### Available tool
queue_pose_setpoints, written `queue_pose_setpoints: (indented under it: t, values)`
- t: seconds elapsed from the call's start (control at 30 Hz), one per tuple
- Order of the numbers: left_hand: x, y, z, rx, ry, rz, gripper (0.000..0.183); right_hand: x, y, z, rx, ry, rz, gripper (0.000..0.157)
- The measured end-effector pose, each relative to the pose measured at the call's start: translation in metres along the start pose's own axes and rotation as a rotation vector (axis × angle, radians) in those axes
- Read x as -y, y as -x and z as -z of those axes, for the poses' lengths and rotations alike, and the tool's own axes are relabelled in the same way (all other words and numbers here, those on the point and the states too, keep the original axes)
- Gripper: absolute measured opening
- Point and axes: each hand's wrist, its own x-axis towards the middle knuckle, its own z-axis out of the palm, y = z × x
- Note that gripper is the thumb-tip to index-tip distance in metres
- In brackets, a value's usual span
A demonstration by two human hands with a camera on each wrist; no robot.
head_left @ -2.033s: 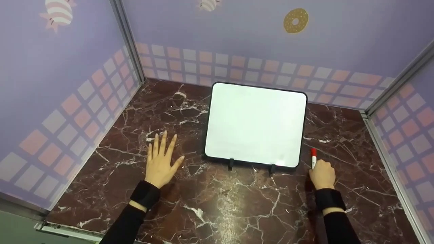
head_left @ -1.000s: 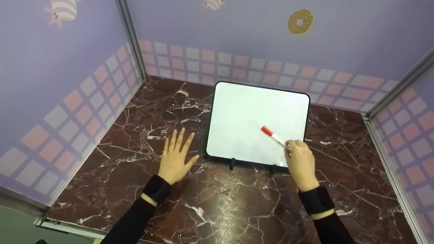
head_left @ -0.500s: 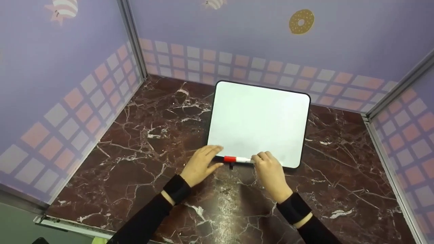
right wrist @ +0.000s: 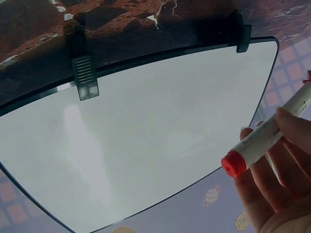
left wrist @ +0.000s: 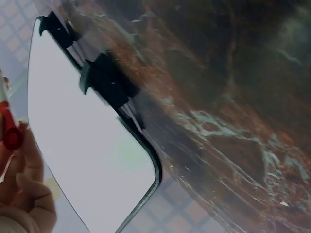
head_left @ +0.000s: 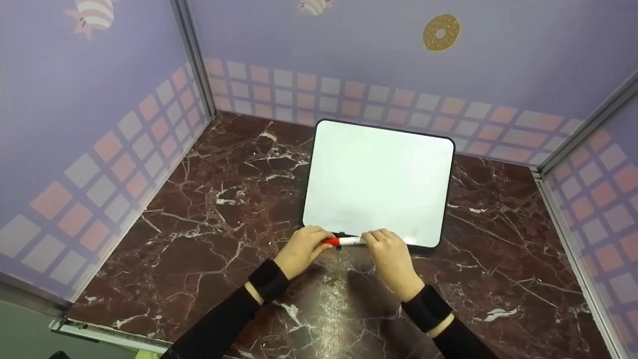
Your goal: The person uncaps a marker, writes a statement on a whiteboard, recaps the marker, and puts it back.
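A whiteboard marker [head_left: 350,241] with a white barrel lies level between my two hands, in front of the lower edge of a blank whiteboard [head_left: 379,184]. My left hand [head_left: 302,249] pinches its red cap [left wrist: 12,136] between thumb and fingers. At the other end, my right hand [head_left: 391,257] grips the white barrel; the right wrist view shows the thumb on the barrel [right wrist: 265,136] and the red end plug [right wrist: 233,163] sticking out. Whether the cap is still fully seated on the barrel I cannot tell.
Black clip feet [right wrist: 85,77] hold the whiteboard's lower edge as it stands tilted on the dark red marble-patterned table [head_left: 199,279]. Lilac panels [head_left: 349,45] with printed squares enclose the table at the back and both sides.
My right hand has carried the marker left from beside the board to its lower middle. My left hand has risen off the table, moved right and taken hold of the cap.
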Motion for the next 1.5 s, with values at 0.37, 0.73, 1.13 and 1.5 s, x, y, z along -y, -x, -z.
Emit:
queue_pose_setpoints:
  t: [0.37, 0.73, 1.13, 1.5]
  values:
    - [0.015, -0.002, 0.021, -0.070, 0.145, 0.207, 0.018, -0.017, 0.007, 0.001, -0.069, -0.007, -0.019, 0.023]
    - [0.085, -0.009, 0.057, -0.176, -0.157, 0.559, 0.016, -0.028, 0.011, 0.002, -0.123, 0.028, -0.042, 0.014]
    - [0.118, -0.004, 0.053, 0.008, -0.322, 0.746, 0.027, -0.032, 0.014, 0.002, -0.096, 0.035, -0.045, 0.013]
    - [0.112, -0.008, 0.056, -0.018, -0.355, 0.732, 0.029, -0.034, 0.014, 0.001, -0.100, 0.054, -0.035, 0.015]
